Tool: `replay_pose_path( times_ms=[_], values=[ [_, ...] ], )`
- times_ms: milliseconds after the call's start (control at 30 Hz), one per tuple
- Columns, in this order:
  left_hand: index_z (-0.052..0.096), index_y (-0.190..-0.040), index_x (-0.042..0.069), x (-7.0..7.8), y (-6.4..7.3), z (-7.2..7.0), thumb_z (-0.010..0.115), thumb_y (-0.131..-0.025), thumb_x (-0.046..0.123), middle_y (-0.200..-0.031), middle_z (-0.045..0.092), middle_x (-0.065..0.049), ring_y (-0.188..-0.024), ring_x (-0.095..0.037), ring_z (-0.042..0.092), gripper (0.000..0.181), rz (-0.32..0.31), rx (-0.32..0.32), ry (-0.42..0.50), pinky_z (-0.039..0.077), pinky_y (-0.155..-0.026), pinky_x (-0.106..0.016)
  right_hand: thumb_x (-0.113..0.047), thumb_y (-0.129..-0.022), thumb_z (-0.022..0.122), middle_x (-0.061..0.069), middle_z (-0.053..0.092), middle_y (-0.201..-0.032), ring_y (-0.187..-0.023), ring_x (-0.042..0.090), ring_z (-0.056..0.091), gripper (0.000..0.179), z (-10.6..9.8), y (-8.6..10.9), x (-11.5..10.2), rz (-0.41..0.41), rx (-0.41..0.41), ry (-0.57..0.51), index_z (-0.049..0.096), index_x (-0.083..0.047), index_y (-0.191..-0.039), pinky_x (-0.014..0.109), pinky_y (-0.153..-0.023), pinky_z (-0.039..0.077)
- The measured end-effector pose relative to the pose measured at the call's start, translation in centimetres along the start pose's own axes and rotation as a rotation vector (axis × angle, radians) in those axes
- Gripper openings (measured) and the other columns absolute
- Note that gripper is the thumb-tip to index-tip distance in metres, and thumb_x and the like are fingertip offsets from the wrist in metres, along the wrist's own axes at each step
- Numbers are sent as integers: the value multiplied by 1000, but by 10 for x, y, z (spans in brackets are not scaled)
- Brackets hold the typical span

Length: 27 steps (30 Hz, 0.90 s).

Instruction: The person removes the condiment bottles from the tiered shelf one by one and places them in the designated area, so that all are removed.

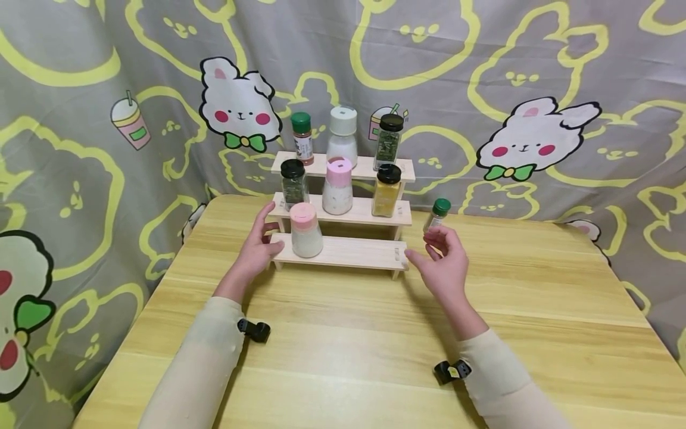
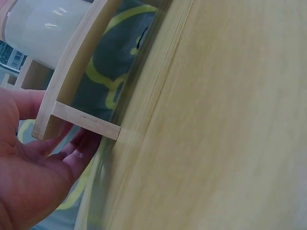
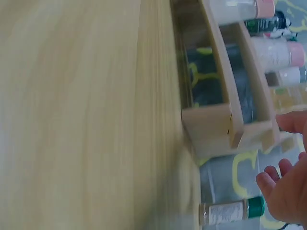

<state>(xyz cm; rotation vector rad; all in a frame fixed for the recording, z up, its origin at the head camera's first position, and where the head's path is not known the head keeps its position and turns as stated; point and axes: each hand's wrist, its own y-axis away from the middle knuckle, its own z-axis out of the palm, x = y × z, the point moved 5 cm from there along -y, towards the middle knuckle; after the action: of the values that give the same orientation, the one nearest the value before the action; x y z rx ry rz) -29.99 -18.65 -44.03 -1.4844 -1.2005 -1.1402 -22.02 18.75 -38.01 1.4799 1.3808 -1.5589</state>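
Note:
A three-step wooden spice rack point(image 1: 354, 249) stands on the table between the hands. My left hand point(image 1: 256, 249) grips its left end, thumb at the lowest step and fingers around the side; the left wrist view shows the hand point(image 2: 43, 163) close around the step's end. At the rack's right end is my right hand point(image 1: 443, 262), thumb tip right at the lowest step's end, fingers loosely bent with nothing between them. A pink-capped jar point(image 1: 306, 231) of white contents sits toward the left of that step. Behind the right fingers stands a small green-capped bottle point(image 1: 439, 210) on the table.
The middle step bears a black-capped herb jar point(image 1: 293, 185), a pink-capped jar point(image 1: 338, 187) and a yellow spice jar point(image 1: 386, 192). Above are a green-capped shaker point(image 1: 302, 140), a white-capped jar point(image 1: 343, 137) and another herb jar point(image 1: 388, 143). A patterned curtain point(image 1: 332, 53) hangs behind the table point(image 1: 343, 351).

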Motion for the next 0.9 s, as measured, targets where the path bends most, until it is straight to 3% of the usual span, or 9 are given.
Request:
replay_pose_path(
  times_ms=[267,533,900],
  values=[
    [15,-161,19,23,10,4,54,-90,-16,-152,29,-26,-137,-41,30,88,-3,-16,11,15,-113,-55,16,-72,80,28,57,-116,-110,36,57,53,20,13,-20,-20,-52,-71,55,12,-118,49,-98,45],
    [16,-161,28,2,2,0,56,-92,-13,-151,32,-22,-137,-37,31,90,5,4,-5,15,-114,-53,17,-70,82,28,58,-114,-109,37,58,55,41,19,-24,-42,-100,-128,55,14,-117,51,-97,45],
    [18,-160,31,2,1,0,56,-91,-13,-151,33,-22,-136,-36,32,90,10,6,-18,16,-113,-53,15,-70,83,24,60,-112,-109,37,59,54,76,24,-30,-59,-165,-184,57,11,-117,51,-97,46]
  ],
)
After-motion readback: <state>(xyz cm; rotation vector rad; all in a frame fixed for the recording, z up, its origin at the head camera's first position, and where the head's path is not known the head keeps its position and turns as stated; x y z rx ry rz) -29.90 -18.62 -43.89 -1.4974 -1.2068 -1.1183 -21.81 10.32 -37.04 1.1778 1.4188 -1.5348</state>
